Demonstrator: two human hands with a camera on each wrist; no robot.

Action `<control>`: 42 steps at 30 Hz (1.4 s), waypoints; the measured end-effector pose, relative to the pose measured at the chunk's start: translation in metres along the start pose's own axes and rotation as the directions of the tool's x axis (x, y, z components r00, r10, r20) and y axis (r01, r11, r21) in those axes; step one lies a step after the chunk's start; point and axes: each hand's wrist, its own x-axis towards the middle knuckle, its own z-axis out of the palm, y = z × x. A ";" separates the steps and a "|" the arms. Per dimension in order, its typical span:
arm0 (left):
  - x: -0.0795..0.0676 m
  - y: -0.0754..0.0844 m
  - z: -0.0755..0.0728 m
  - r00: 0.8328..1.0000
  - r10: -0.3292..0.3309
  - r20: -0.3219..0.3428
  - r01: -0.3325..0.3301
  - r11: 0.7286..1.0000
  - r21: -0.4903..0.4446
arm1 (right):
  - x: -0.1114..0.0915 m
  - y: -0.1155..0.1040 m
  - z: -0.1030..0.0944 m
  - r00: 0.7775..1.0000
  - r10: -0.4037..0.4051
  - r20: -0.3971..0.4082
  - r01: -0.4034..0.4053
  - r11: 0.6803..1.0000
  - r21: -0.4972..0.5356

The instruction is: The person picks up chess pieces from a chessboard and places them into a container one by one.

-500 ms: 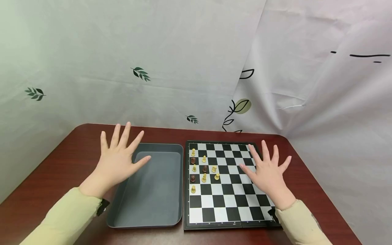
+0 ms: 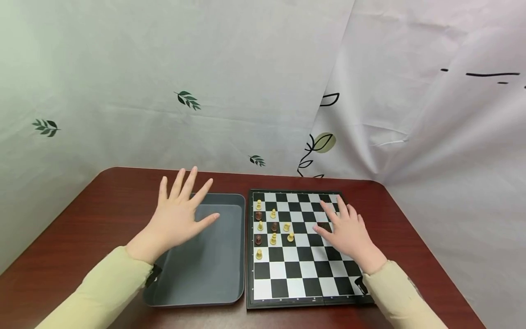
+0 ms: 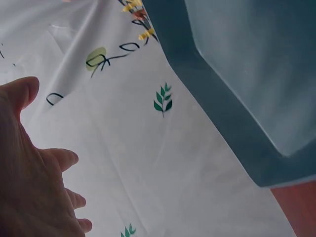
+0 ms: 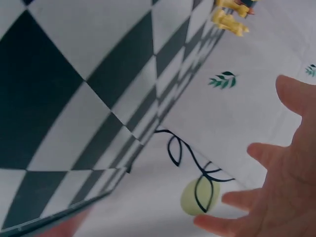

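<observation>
Our left grip (image 2: 176,220) hovers splayed over the tray (image 2: 205,278) in the head view; our right grip (image 2: 349,235), likewise, over the chessboard (image 2: 296,270), chess pieces (image 2: 273,239) near its left edge. Left-wrist, we see it splayed beside the tray; right-wrist, likewise beside the chessboard.

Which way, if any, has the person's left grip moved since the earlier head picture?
Yes, to the right: the left grip has shifted against the gray tray, now reaching farther across it.
</observation>
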 end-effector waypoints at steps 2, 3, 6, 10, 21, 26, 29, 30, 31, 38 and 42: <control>0.002 0.004 0.002 1.000 0.016 0.001 -0.016 1.000 -0.006 | 0.002 0.002 0.003 0.996 0.009 0.088 -0.010 1.000 0.012; 0.003 0.006 0.003 1.000 0.024 0.001 -0.024 1.000 -0.008 | 0.004 0.003 0.005 0.991 0.014 0.136 -0.017 1.000 0.019; 0.006 0.013 0.006 0.999 0.054 -0.003 -0.054 0.999 -0.008 | 0.007 0.006 0.010 0.966 0.017 0.259 -0.031 0.998 0.049; 0.009 0.022 0.009 0.996 0.093 -0.005 -0.093 0.995 -0.021 | 0.011 0.011 0.016 0.937 0.003 0.350 -0.036 0.995 0.088; 0.019 0.049 0.014 0.973 0.161 0.164 -0.122 0.967 -0.224 | 0.017 0.016 0.020 0.917 -0.010 0.399 -0.038 0.993 0.113; 0.024 0.057 0.019 0.945 0.229 0.234 -0.137 0.925 -0.353 | 0.019 0.016 0.021 0.920 -0.013 0.392 -0.030 0.994 0.101; 0.027 0.061 0.022 0.925 0.262 0.276 -0.128 0.898 -0.422 | 0.019 0.015 0.022 0.920 -0.010 0.393 -0.032 0.994 0.100; 0.027 0.062 0.022 0.918 0.274 0.288 -0.126 0.888 -0.442 | 0.019 0.015 0.022 0.919 -0.009 0.393 -0.033 0.995 0.099; 0.028 0.063 0.023 0.911 0.286 0.297 -0.124 0.878 -0.463 | 0.019 0.015 0.022 0.919 -0.008 0.394 -0.034 0.995 0.099; 0.032 0.067 0.031 0.876 0.377 0.302 -0.163 0.819 -0.550 | 0.017 0.013 0.023 0.918 0.001 0.396 -0.041 0.995 0.091; 0.033 0.070 0.037 0.859 0.393 0.328 -0.141 0.798 -0.587 | 0.017 0.013 0.025 0.919 0.004 0.394 -0.043 0.995 0.090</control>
